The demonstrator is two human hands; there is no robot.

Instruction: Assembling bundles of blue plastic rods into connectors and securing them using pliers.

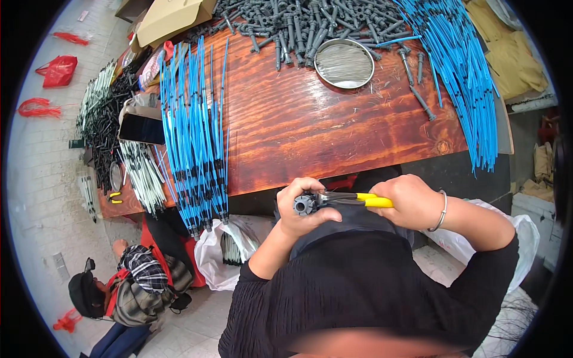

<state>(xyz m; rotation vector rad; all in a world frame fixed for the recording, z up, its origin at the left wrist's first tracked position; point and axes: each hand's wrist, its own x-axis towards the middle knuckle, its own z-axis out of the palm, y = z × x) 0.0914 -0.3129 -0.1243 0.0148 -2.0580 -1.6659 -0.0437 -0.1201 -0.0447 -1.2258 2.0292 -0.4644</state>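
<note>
One streaky wooden bench (pixel 334 131), pale brick-patterned floor (pixel 42 179)

Glossy red-brown boards carry heaped ribbed grey tubes (pixel 298 30), slender blue rods (pixel 459 71) and a round metal dish (pixel 345 88) of fine wires (pixel 345 64). Just before the near edge, your left hand (pixel 295 215) curls around a hollow, notched grey part (pixel 302 206), thumb jutting out; your right hand (pixel 410 201) is closed firmly on yellow-handled pliers (pixel 377 201), their metal nose beside it.
</note>
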